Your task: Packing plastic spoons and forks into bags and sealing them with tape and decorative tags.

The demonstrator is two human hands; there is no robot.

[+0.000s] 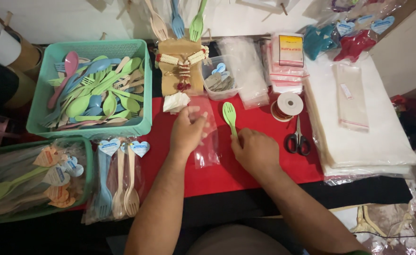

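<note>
The red mat [264, 156] lies under my work; off its left edge stands the green basket [47, 89] of plastic cutlery, off its right a stack of clear sheets [368, 137]. Over the mat's middle my left hand [186, 132] pinches a clear bag [207, 141], and my right hand [255, 151] grips a green fork [229, 114], upright, just right of the bag; black scissors [297, 139] lie near the mat's right edge
</note>
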